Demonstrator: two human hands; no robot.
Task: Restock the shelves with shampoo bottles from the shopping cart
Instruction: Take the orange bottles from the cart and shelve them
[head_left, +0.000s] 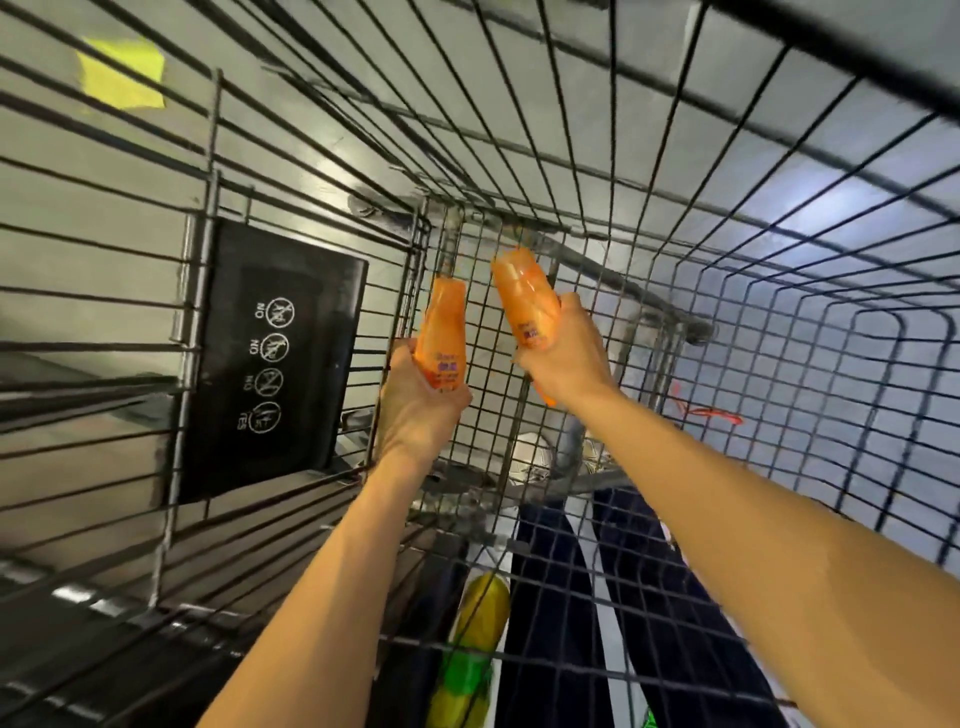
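The shopping cart (212, 156) is bare metal wire, grey with a dull shine. On its wall at the left of the frame, a black panel (275, 364) looks like matt plastic printed with white symbols. The left orange bottle (441, 338) and the right orange bottle (524, 306) are smooth, glossy, translucent plastic with printed labels. The floor (831, 228), seen through the wires, is smooth and reflects light. The trousers (550, 597) at lower centre are dark matt cloth.

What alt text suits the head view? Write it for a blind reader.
Seen from above, a person's left hand and right hand each grip an orange shampoo bottle, the left bottle and the right bottle, inside a wire shopping cart. A black warning-icon panel hangs on the cart wall at the view's left.
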